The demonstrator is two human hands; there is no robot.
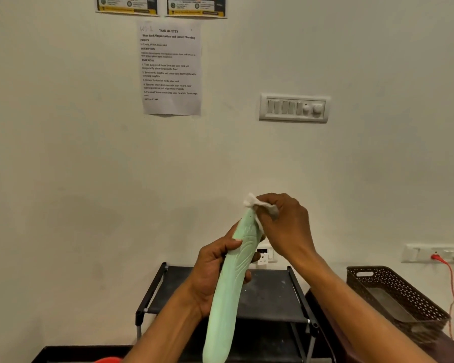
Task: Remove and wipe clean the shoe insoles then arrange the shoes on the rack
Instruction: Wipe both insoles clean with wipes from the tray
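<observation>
Right hand [286, 226] is pinching a cloth [252, 201] onto the insole [228, 292], left hand [211, 273] gripping it; a basket [404, 292] is sitting beside the rack [273, 292].

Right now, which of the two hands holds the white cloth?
The right hand, the upper one, pinches the white cloth at the tip of the green insole; the left hand just grips it lower down.
</observation>
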